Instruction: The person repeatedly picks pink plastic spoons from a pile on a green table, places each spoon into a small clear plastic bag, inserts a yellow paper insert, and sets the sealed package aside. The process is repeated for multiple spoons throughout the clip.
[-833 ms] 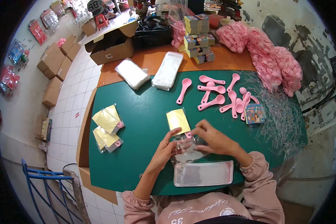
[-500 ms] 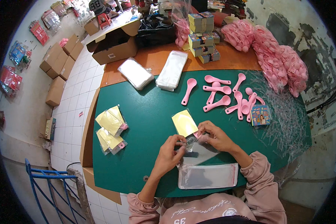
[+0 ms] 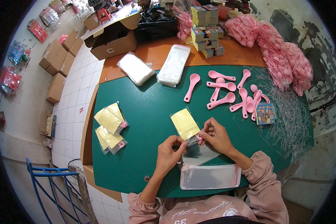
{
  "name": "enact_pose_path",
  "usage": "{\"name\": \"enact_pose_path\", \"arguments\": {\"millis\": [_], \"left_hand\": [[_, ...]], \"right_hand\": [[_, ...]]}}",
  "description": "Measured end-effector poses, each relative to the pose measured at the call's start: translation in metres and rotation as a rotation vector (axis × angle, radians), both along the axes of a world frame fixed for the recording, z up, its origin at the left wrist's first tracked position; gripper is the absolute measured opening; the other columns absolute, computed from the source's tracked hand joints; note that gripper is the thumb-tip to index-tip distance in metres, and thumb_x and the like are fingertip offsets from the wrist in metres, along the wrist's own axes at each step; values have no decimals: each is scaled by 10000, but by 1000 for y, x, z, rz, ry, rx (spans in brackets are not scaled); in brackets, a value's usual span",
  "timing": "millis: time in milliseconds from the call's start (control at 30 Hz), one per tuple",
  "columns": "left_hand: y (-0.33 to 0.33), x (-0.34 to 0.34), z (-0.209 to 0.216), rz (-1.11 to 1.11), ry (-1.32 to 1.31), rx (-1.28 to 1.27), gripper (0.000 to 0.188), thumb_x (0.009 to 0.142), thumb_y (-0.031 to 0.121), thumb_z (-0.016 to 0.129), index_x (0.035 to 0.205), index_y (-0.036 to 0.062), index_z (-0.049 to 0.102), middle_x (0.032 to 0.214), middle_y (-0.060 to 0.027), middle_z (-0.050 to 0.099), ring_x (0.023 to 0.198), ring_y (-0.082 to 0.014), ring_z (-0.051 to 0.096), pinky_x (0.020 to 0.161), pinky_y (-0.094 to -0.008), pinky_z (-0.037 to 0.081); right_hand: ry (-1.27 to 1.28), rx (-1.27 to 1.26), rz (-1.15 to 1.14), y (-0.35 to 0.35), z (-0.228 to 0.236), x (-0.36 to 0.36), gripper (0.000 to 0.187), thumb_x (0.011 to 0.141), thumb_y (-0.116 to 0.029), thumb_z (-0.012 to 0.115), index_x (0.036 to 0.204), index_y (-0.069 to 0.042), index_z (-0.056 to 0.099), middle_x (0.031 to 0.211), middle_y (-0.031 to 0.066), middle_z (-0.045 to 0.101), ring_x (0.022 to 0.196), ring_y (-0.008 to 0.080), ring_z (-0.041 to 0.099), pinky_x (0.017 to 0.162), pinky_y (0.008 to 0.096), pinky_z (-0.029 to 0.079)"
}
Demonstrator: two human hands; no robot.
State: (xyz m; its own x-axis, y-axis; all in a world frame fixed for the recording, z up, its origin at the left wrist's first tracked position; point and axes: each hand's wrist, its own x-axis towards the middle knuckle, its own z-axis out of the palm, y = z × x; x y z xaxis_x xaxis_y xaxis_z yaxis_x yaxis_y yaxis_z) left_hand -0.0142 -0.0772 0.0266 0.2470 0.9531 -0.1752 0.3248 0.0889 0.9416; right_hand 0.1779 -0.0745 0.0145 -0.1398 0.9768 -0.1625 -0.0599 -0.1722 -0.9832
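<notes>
A clear plastic bag with a yellow card (image 3: 185, 124) in it lies in front of me, and a pink spoon handle end (image 3: 199, 137) shows at its lower right corner. My left hand (image 3: 170, 152) pinches the near edge of this bag between thumb and forefinger. At the right corner, beside the pink handle end, my right hand (image 3: 217, 137) pinches the bag too. Under and in front of my fingers lies another clear bag (image 3: 199, 155), flat on the green table. Nearest to me sits a stack of clear plastic bags (image 3: 210, 177).
Filled bags with yellow cards (image 3: 110, 118) lie at left. Pink measuring spoons (image 3: 221, 86) and a small blue printed card (image 3: 265, 114) lie at right, beside clear plastic strips (image 3: 289, 125). Farther back are bag stacks (image 3: 174, 65), banded card stacks (image 3: 205, 33), bagged spoons (image 3: 278, 52) and an open carton (image 3: 114, 46).
My fingers have closed in on the bag's near edge, the left hand coming slightly nearer the yellow card. The whole view has shifted slightly; the spoons and filled bags stay in place.
</notes>
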Motion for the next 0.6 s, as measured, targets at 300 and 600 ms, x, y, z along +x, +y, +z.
{"name": "enact_pose_path", "arguments": {"millis": [300, 600], "left_hand": [[-1, 0, -2, 61, -100, -92, 189, 805, 56, 616, 917, 21, 468, 887, -51, 570, 773, -90, 574, 563, -205, 470], [0, 3, -9, 12, -26, 55, 495, 777, 41, 612, 1243, 56, 446, 1119, -77, 522, 807, -114, 577, 553, -208, 461]], "right_hand": [[-29, 0, 14, -1, 5, -1, 231, 837, -42, 555, 1049, 18, 486, 746, 76, 597, 636, 110, 608, 553, 227, 516], [-100, 41, 43, -2, -2, 4, 400, 847, -42, 537, 1227, 35, 440, 777, 80, 610, 648, 110, 606, 579, 233, 512]]}}
